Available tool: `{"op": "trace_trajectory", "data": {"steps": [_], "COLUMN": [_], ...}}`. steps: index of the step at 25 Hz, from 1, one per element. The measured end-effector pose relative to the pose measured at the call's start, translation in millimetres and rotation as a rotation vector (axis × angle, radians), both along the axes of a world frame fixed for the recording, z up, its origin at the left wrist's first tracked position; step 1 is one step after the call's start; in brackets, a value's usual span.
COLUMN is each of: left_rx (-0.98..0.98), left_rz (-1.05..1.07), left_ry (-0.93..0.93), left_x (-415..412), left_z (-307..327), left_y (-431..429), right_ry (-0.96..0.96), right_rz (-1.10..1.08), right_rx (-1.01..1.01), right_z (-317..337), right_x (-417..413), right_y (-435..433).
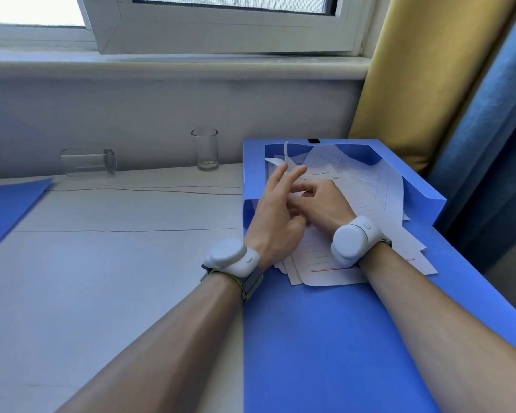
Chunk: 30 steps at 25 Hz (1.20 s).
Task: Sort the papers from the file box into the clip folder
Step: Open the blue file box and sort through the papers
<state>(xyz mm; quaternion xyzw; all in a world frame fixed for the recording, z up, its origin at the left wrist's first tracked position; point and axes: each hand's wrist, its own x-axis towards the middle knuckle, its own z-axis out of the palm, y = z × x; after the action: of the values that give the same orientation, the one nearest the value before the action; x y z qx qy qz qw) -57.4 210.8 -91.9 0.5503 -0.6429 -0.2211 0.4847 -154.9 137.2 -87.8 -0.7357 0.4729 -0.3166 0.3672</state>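
The file box's blue lid (325, 353) is lying open under my forearms. At one o'clock, the papers (373, 189) are spilling crumpled from the file box (423, 195). My right hand (322, 204) is curling onto a sheet, and my left hand (276, 213) is stretching nearly straight fingers against an upturned edge. Pulling crookedly, I am risking a tear, or loose sheets sliding off. The clip folder (9, 210) is waiting at nine o'clock.
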Motion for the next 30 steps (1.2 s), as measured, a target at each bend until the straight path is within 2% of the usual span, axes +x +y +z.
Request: {"op": "trace_trajectory", "data": {"steps": [8, 12, 14, 16, 20, 22, 26, 28, 30], "left_rx": [0.128, 0.265, 0.372, 0.391, 0.280, 0.214, 0.087, 0.060, 0.025], "left_rz": [0.180, 0.257, 0.318, 0.374, 0.377, 0.391, 0.417, 0.369, 0.317], "left_ry": [-0.219, -0.337, -0.285, -0.232, -0.180, -0.031, 0.180, 0.258, 0.332], "left_x": [-7, -21, -27, -29, -31, -23, -1, 6, 10], "left_z": [5, 16, 25, 26, 31, 45, 65, 66, 67], "left_y": [0, -15, -18, -20, -14, -11, -3, 5, 13], "right_ry": [-0.085, -0.152, -0.169, -0.155, -0.136, -0.096, -0.007, -0.057, -0.188], "right_rz": [-0.104, -0.140, -0.143, -0.140, -0.193, -0.255, -0.418, -0.444, -0.419], "right_rx": [0.018, 0.157, 0.197, 0.221, 0.165, 0.051, -0.030, 0.011, 0.032], "right_z": [4, 8, 10, 5, 11, 27, 51, 58, 63], "right_x": [-3, -13, -15, -9, -13, -27, -55, -60, -61], "right_y": [0, -3, -5, -6, -7, -7, -7, -2, 2]}}
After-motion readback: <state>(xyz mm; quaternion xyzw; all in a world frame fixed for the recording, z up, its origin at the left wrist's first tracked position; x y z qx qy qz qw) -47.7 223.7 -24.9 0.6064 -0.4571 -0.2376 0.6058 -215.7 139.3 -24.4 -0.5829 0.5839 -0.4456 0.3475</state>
